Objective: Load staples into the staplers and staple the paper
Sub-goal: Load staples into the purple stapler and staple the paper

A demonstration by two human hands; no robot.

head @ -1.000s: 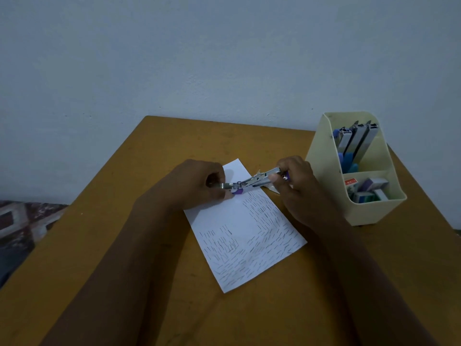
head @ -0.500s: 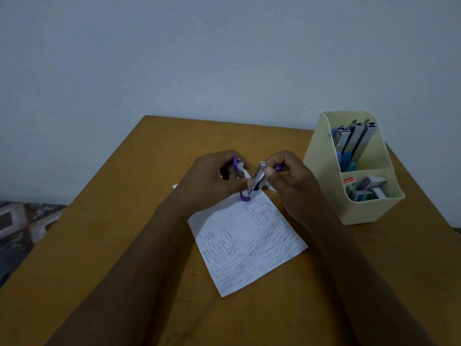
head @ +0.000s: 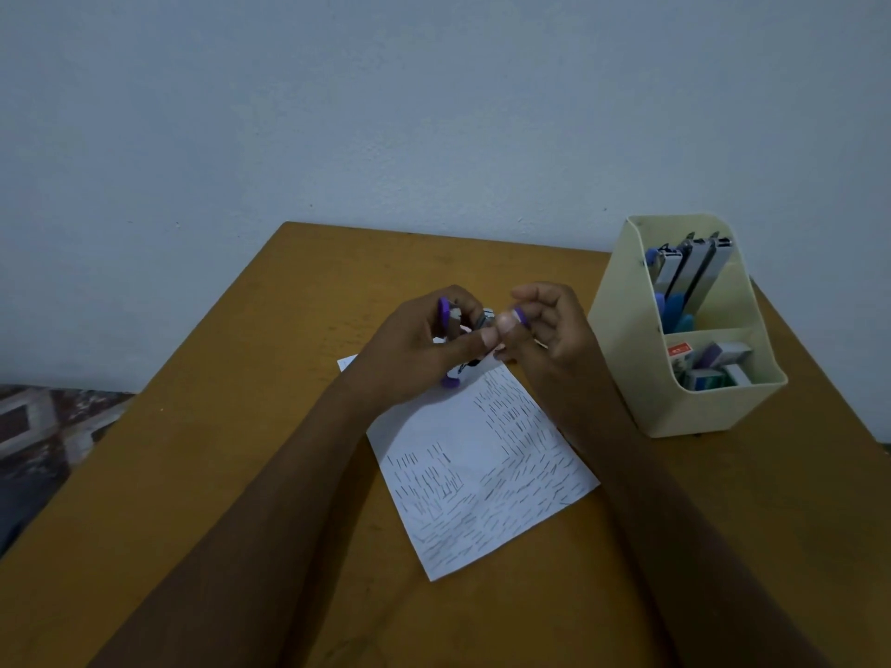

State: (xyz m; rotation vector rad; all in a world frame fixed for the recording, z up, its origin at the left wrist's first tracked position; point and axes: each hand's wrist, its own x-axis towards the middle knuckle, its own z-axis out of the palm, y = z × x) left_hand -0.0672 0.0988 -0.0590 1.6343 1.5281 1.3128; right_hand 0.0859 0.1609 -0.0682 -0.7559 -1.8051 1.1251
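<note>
Delta over the last second: the purple stapler [head: 483, 321] was splayed nearly flat between the hands, low over the paper's far edge. It's now folded toward closed and lifted, with the hands drawn together and thumbs touching.

- **Grips:** left hand [head: 419, 351] grip is clamped round the stapler body. Right hand [head: 547, 330] grip is pinched on its purple end.
- **Position:** the stapler is in the air above the far end of the paper [head: 482, 467], off the surface [head: 231, 474].

My read: loading is wrapping up and stapling comes next, though I can't see whether staples are in. The paper already shows many short dark marks, likely staples. Spare staplers [head: 689, 272] and staple boxes [head: 713, 361] sit in the organizer [head: 622, 368] on the right.
</note>
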